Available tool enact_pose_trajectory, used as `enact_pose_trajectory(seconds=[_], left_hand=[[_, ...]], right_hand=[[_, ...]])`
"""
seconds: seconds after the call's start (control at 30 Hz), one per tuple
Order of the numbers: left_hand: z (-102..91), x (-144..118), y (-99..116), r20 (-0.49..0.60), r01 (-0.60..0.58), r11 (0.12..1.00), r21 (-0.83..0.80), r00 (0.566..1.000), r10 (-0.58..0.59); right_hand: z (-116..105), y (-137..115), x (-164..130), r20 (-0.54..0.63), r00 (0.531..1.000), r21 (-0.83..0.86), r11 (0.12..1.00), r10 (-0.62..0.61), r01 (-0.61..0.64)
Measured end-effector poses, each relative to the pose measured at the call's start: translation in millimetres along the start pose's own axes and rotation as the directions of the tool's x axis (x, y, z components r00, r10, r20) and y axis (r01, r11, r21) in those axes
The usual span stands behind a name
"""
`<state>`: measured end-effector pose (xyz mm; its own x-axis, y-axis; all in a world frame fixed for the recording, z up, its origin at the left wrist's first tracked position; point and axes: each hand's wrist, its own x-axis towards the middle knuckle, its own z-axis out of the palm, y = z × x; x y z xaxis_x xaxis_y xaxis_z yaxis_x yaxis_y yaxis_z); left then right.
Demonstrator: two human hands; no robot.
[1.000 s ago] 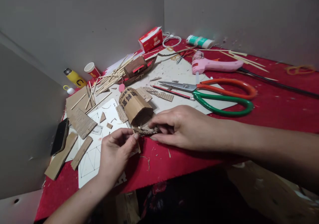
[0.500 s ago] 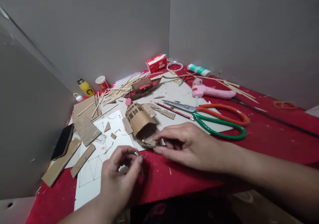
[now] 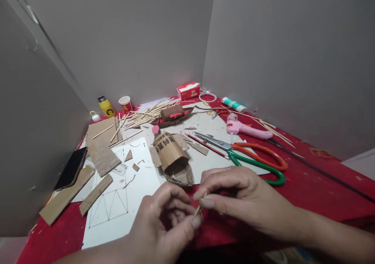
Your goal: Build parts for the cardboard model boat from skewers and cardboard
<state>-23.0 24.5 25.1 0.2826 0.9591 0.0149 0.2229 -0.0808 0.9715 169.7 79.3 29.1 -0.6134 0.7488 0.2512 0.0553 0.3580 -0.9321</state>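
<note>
Both hands met low over the near edge of the red-covered table (image 3: 316, 185), pinching one thin pale wooden sliver (image 3: 199, 208) between them. The left hand (image 3: 164, 221) was curled, its thumb and forefinger closed on the sliver's lower end; the right hand (image 3: 234, 197) gripped the upper end with thumb and fingertips, the other fingers tucked under. Held from both ends like this, so small a piece could be steadied close to the eyes.

Just beyond the hands lay a small brown cardboard boat model with a printed arched roof (image 3: 172, 158), resting partly on a white sheet with pencilled triangles (image 3: 117, 205), near enough to reach. Large scissors with orange and green handles (image 3: 252, 158) lay to the right of it, blades pointing left, and a pink glue gun (image 3: 246, 129) lay farther back. A heap of bamboo sticks (image 3: 146, 117) and a finished dark boat model (image 3: 172, 113) sat at the rear, probably as stock and pattern. Corrugated cardboard strips (image 3: 99, 158) and a black phone (image 3: 72, 168) lay at the left.
</note>
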Motion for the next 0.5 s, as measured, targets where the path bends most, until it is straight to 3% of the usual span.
enact_pose_trajectory(seconds=[0.03,0.1,0.2,0.37,0.5], left_hand=[[-1.0,2,0,0.065,0.129,0.983,-0.132,0.99,-0.121],[-2.7,4,-4,0.209,0.315,0.895,-0.316,0.943,-0.258],[-5.2,4,-13,0.331,0.431,0.799,-0.418,0.892,-0.308],[-10.1,2,-19,0.279,0.451,0.765,-0.461,0.891,-0.357],[-14.5,3,-20,0.109,0.445,0.792,-0.418,0.89,-0.442]], right_hand=[[0,1,0,0.003,1.0,0.008,1.0,0.017,-0.018],[2,3,1,0.022,0.999,0.033,0.998,0.045,-0.046],[8,5,2,0.048,0.996,0.074,0.995,0.069,-0.072],[8,5,2,0.063,0.994,0.01,0.995,0.094,-0.095],[-2,11,-1,-0.137,0.99,-0.202,0.977,0.041,-0.068]])
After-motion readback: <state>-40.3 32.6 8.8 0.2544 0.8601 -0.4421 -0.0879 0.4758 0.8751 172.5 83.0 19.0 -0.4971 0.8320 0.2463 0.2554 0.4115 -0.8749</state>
